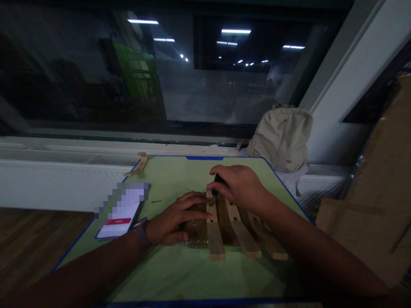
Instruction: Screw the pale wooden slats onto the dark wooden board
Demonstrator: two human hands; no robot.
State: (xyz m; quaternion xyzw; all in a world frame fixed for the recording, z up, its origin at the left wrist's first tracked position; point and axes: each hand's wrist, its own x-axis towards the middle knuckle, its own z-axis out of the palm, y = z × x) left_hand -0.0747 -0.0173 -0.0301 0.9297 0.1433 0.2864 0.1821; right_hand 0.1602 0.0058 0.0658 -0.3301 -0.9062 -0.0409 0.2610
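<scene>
A small wooden slatted frame [234,233] lies on a green mat [180,269]; several pale slats cross darker pieces. My left hand [175,218] rests flat on the frame's left part, fingers stretched out and pressing it down. My right hand [236,184] is closed around a dark-handled tool, likely a screwdriver [215,188], whose tip points down at the far end of the leftmost slat. A watch sits on my left wrist.
A phone [120,218] with a lit screen lies at the mat's left edge. A small wooden piece [138,166] sits on the sill at the mat's far left corner. A beige backpack [281,137] stands at the back right. Cardboard [375,205] leans at right.
</scene>
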